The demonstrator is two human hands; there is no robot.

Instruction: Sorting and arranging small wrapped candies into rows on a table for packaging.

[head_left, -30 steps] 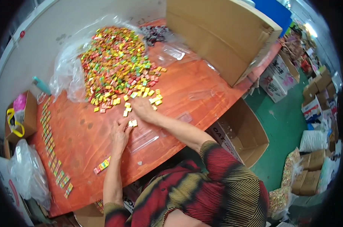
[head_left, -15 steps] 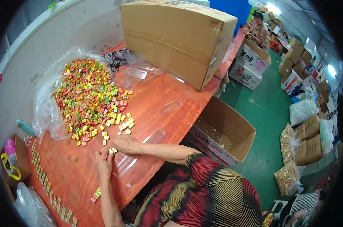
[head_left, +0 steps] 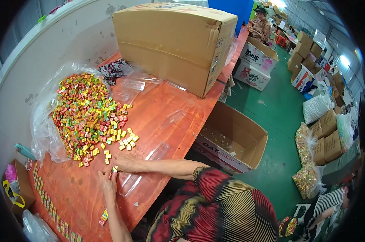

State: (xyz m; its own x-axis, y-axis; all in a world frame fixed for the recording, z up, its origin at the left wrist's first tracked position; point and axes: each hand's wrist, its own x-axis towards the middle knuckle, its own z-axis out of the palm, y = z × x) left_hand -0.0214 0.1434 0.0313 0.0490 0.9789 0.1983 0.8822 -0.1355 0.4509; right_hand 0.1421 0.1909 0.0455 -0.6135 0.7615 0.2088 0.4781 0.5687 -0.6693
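Note:
Close together on the orange-red table (head_left: 81, 185), my two hands meet at a few small wrapped candies (head_left: 115, 169). The fingers of my left hand (head_left: 107, 183) are closed on these candies from the near left side. My right hand (head_left: 127, 162) reaches in from the right, its fingertips pinched at the same candies and partly hidden. Beyond the hands spreads a large heap of yellow, red and green wrapped candies (head_left: 83, 113) on a clear plastic bag (head_left: 43, 129). A short stick of candies (head_left: 103, 218) lies beside my left forearm.
Long rows of candies (head_left: 49, 206) run along the table's left side. A big cardboard box (head_left: 166, 48) stands at the back. Clear plastic trays (head_left: 144, 169) lie right of my hands. An open carton (head_left: 247, 141) sits below the table edge. Another person (head_left: 261, 26) is far off.
The head view has shifted slightly, moving the scene left in the picture. My hands stay together at the candies, and my left fingers have closed more around them.

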